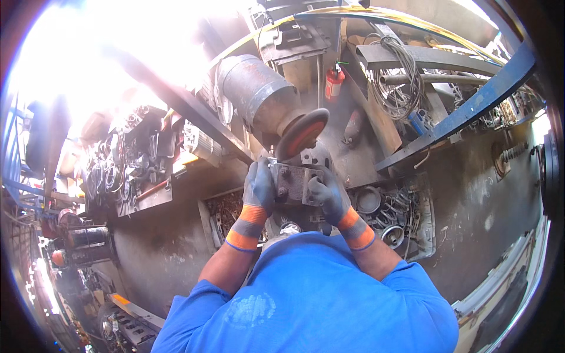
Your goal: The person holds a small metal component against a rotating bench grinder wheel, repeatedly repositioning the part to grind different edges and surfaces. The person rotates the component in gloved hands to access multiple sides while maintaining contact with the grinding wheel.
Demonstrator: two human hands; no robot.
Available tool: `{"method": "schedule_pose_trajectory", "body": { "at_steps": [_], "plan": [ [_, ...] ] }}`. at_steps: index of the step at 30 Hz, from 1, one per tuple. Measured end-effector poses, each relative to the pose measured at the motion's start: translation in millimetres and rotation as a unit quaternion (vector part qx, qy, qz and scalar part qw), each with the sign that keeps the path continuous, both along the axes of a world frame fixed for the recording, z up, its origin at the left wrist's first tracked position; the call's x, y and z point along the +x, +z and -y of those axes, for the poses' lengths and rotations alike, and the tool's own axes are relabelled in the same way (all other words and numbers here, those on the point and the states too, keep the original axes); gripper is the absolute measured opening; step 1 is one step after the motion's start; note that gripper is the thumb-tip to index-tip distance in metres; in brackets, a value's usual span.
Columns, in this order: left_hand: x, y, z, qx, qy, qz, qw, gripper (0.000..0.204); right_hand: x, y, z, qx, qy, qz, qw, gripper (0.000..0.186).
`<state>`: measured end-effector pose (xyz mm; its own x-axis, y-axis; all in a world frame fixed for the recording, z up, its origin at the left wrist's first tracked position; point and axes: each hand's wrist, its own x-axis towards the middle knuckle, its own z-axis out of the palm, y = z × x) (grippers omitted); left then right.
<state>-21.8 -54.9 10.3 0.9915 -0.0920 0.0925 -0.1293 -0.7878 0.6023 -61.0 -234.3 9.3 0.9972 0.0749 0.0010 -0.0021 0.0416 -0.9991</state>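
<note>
Likely heavy, the rigid bolted metal bracket (296,181) is best held by its sides, as the left hand (261,183) and right hand (331,197) do, fingers curled.

The bolted metal block (296,179) looks rough and matt. The gloves (261,187) are matt knit cloth, ribbed at the cuffs; the T-shirt (335,288) is soft matt cloth. Scuffed, painted metal forms the cylindrical motor housing (256,88). The fire extinguisher (333,85) looks smooth and glossy, the floor (159,259) matt and blotched.
</note>
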Motion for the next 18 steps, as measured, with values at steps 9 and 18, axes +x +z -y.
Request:
{"method": "schedule_pose_trajectory", "body": {
  "at_steps": [9,18],
  "plan": [
    [-5,-18,-5,-0.128,-0.006,0.002,0.992,0.023,-3,0,2,-0.015,0.011,-0.019,1.000,0.053],
    [6,-10,-1,-0.047,0.003,0.034,0.998,0.021,5,6,3,0.022,0.012,-0.065,0.998,0.058]
  ]
}}
